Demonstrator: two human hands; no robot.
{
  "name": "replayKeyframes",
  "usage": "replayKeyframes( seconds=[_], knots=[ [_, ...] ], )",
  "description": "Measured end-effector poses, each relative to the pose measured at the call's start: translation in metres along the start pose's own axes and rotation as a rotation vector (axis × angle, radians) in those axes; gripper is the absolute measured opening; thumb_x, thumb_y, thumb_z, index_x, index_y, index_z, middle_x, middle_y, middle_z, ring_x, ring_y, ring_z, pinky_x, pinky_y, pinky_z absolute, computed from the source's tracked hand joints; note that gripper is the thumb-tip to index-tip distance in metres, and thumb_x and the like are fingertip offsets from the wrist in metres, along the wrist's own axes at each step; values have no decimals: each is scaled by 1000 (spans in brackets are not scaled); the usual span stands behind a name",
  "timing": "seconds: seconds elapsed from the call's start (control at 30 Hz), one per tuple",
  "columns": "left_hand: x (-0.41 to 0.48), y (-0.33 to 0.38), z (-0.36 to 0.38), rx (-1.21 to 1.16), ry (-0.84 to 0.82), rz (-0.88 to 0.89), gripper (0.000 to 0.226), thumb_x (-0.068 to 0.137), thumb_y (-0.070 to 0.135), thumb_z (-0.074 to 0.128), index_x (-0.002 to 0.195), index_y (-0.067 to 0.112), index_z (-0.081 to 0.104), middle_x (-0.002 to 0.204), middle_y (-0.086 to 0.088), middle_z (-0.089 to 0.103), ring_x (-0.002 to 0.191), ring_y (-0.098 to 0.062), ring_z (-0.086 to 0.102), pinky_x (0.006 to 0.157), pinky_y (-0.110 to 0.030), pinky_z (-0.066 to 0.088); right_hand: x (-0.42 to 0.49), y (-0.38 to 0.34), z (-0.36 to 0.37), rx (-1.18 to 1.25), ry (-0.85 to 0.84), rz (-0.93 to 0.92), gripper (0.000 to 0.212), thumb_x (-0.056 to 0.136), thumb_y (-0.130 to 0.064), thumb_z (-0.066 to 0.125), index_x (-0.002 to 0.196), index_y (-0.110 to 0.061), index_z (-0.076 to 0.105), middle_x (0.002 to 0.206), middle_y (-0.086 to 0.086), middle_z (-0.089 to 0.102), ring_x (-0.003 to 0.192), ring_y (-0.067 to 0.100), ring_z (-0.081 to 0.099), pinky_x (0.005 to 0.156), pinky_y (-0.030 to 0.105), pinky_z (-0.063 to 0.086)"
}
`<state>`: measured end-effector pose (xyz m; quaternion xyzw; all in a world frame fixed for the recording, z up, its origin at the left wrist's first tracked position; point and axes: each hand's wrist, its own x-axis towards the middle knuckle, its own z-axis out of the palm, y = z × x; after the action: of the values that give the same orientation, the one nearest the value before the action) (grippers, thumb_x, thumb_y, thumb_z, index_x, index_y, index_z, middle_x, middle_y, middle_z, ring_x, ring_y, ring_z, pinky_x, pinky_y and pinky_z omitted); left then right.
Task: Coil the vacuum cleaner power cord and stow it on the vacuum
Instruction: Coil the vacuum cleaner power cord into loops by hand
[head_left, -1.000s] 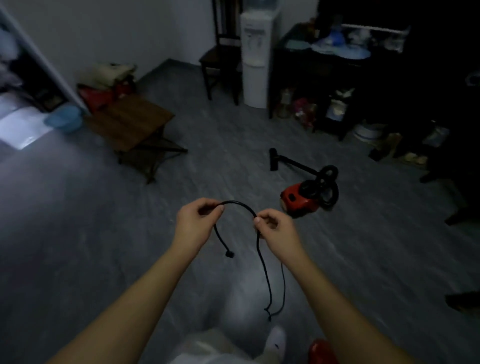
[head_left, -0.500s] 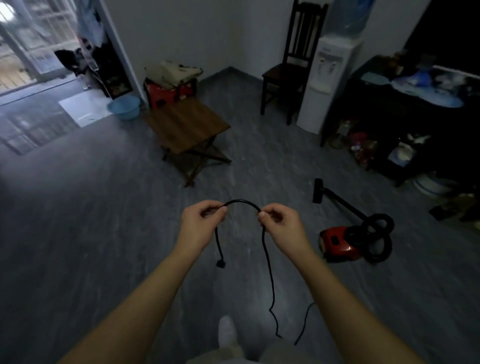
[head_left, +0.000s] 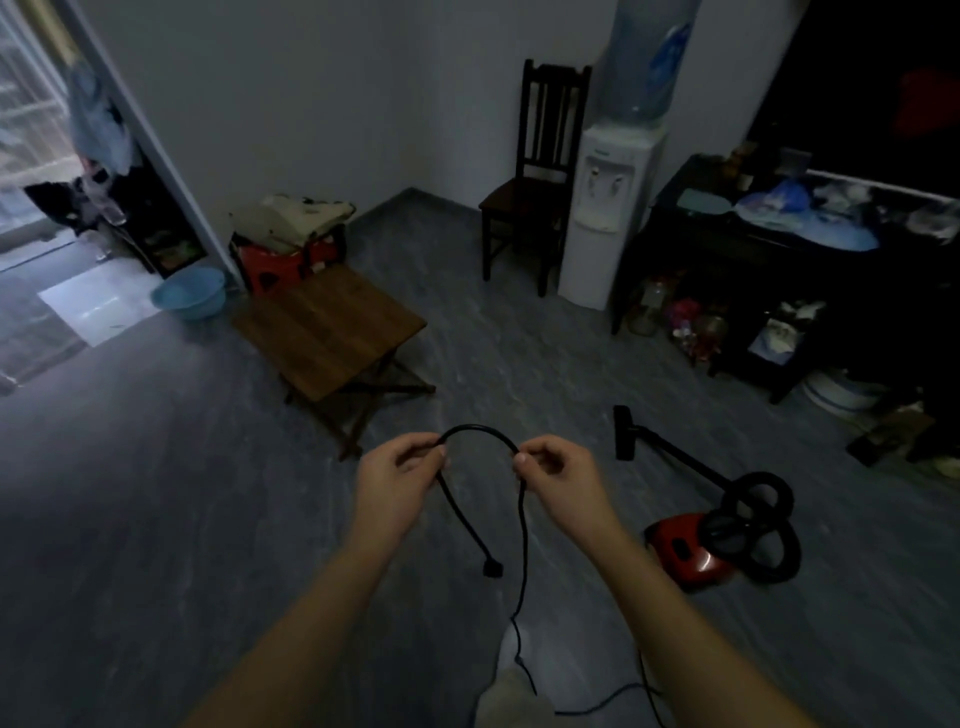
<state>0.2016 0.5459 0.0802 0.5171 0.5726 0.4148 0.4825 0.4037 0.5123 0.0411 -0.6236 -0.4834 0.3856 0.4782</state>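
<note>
A black power cord (head_left: 480, 431) arches between my two hands in front of me. My left hand (head_left: 397, 480) pinches it near the plug end, and the plug (head_left: 491, 569) dangles below. My right hand (head_left: 561, 480) pinches the cord a short way along; from there it hangs down to the floor and trails off to the lower right. The red vacuum cleaner (head_left: 688, 551) lies on the floor to my right, apart from both hands, with its black hose (head_left: 758, 525) looped on top and its wand and floor nozzle (head_left: 623, 434) stretched out toward the back.
A low wooden folding table (head_left: 327, 332) stands ahead on the left. A dark chair (head_left: 530, 192) and a white water dispenser (head_left: 602, 218) are by the far wall. A cluttered dark shelf unit (head_left: 769, 291) fills the right. A blue basin (head_left: 189, 293) sits near the doorway.
The view has swung left and tilted up, so the vacuum now sits further right. Both hands keep the same hold on the cord; the plug still dangles.
</note>
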Motion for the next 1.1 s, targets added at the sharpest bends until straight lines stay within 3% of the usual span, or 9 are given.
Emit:
replayKeyframes(
  seconds=[0.17,0.3,0.5,0.63,0.73,0.83,0.97,1.1],
  knots=[
    [73,36,32,13,-58,8,12,91,6,67,101,7,73,84,-6,75,76,-10,74,65,-23,60,57,19,0,-17,-69,29,13,91,-4,64,85,-16,67,79,-4,67,71,0,60,70,15,50],
    [121,56,58,8,-137,24,13,91,4,66,102,3,72,88,-12,75,74,-9,74,59,-17,56,90,43,-6,-26,-62,124,18,91,-4,62,81,-19,63,82,8,66,78,13,59,76,26,49],
    [187,65,97,-59,-260,-46,16,92,0,64,107,-3,69,89,-13,73,76,-15,74,64,-21,60,124,51,-20,66,144,272,15,91,-11,66,84,-23,67,84,2,69,78,11,62,76,20,52],
    [236,66,126,-133,-389,-110,16,93,-2,61,108,-3,65,89,-16,71,71,-13,72,65,-22,61,147,50,-20,76,282,314,9,90,-11,67,88,-19,71,83,2,71,74,4,63,73,15,51],
    [275,68,140,-137,-489,-104,16,91,1,64,107,-3,67,87,-14,73,79,-21,73,69,-25,62,163,47,-15,46,435,343,5,89,-13,69,92,-14,73,84,1,72,77,8,67,73,17,52],
    [311,72,153,-134,-601,-98,11,90,3,67,101,4,69,84,-10,75,82,-21,74,72,-29,62,179,37,-4,43,601,371,8,90,-9,68,95,-6,73,82,3,71,71,0,64,68,12,49],
    [334,74,172,-137,-740,-137,8,91,4,67,98,6,68,90,-12,74,86,-21,74,78,-33,60,191,32,11,69,791,428,3,87,-7,69,90,-6,68,70,-6,66,65,-2,63,67,16,51],
    [323,73,188,-119,-898,-158,16,91,4,66,107,0,65,94,-14,72,84,-20,74,73,-30,62,183,35,25,214,967,516,16,85,-7,70,99,-4,64,72,3,69,67,7,66,70,28,57]
  ],
)
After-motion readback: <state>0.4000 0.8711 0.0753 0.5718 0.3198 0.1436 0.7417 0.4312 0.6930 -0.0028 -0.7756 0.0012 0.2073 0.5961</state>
